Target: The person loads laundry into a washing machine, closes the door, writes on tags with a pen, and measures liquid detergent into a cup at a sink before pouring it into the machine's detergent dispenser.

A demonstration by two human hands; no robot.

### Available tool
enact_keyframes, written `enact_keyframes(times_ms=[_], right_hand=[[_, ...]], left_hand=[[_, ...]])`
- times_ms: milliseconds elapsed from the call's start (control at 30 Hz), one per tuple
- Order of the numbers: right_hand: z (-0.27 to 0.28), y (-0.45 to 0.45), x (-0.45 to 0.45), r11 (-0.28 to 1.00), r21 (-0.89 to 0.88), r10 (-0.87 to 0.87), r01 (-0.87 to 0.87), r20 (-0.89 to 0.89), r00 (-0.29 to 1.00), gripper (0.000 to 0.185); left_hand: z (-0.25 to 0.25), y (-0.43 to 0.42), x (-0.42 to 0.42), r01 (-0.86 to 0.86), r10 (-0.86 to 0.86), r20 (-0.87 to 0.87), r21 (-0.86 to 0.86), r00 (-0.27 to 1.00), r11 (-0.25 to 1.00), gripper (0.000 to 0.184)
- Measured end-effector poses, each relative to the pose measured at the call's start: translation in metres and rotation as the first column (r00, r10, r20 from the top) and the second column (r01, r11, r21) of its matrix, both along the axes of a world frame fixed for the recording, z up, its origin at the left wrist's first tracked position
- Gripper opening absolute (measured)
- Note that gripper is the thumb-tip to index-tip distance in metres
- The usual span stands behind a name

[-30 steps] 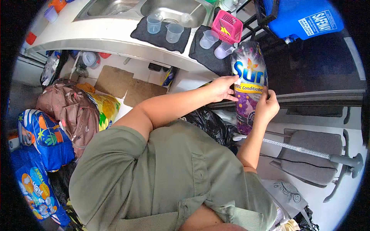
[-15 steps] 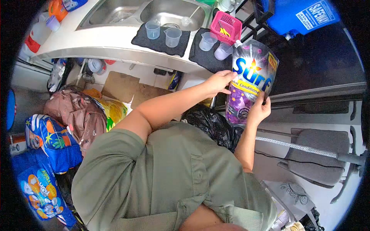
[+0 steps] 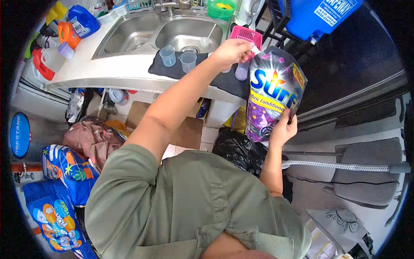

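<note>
The person holds a Surf fabric conditioner pouch (image 3: 272,88) in front of the body, just off the right end of the white counter (image 3: 71,80), with its printed front toward the camera and its top leaning slightly to the right. The left hand (image 3: 234,54) reaches up to the top left corner of the pouch, its fingertips pinched together on the white cap (image 3: 255,50); how much of the cap lies under them is hard to make out at this size. The right hand (image 3: 283,129) grasps the lower right edge of the pouch, thumb laid over the front and the other fingers largely hidden behind it.

Beyond the left wrist, a cup with purple contents (image 3: 242,72) stands on the right-hand black cloth (image 3: 230,83), and another cup beside it is mostly covered by the hand. A pink basket (image 3: 245,33) sits just behind the left hand. Farther left, two clear measuring cups (image 3: 188,63) stand upright side by side on a second black cloth (image 3: 156,69), in front of a double steel sink (image 3: 128,34). A blue container (image 3: 317,19) is behind the pouch to the right. Below the pouch, a black plastic bag (image 3: 237,152) bulges near the right forearm, and a white braided hose (image 3: 336,165) runs out to the right past a grey pad (image 3: 366,183)
</note>
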State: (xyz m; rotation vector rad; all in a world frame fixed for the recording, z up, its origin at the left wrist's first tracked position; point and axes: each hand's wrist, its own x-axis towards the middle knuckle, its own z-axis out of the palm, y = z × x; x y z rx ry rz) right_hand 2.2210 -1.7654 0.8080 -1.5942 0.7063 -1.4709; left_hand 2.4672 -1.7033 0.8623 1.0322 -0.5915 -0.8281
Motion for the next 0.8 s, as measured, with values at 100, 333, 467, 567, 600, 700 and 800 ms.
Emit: enact_keyframes(times_ms=[100,333,467,567,600,700,800], right_hand=[[0.0,0.0,-0.005,0.999,-0.043,-0.009,0.007,-0.044,0.999,0.019],[0.014,0.006,-0.016,0.993,-0.113,0.021,-0.032,-0.097,0.995,0.016],[0.022,0.002,-0.023,0.985,-0.137,0.076,-0.102,-0.186,0.98,0.014],[0.026,-0.001,-0.02,0.979,-0.121,0.139,-0.163,-0.183,0.973,0.012],[0.03,-0.002,-0.02,0.976,-0.051,0.2,-0.21,-0.164,0.966,0.012],[0.028,-0.009,-0.014,0.922,0.182,0.34,-0.341,0.037,0.94,0.016],[0.035,-0.013,-0.01,0.853,0.327,0.406,-0.406,0.072,0.911,0.018]], left_hand=[[0.008,0.009,0.016,0.127,-0.159,0.24,0.142,0.958,0.982,0.021],[0.045,0.05,0.013,0.135,-0.195,0.375,0.181,0.906,0.974,0.03],[0.052,0.047,0.005,0.013,-0.288,0.435,0.534,0.853,0.845,0.045],[0.06,0.061,-0.007,-0.018,-0.245,0.52,0.449,0.818,0.893,0.04],[0.055,0.064,-0.006,-0.005,-0.238,0.558,0.398,0.795,0.917,0.038],[0.053,0.078,-0.013,-0.082,-0.13,0.748,0.24,0.651,0.967,0.03],[0.055,0.091,-0.021,-0.104,0.027,0.887,0.024,0.46,0.994,0.02]])
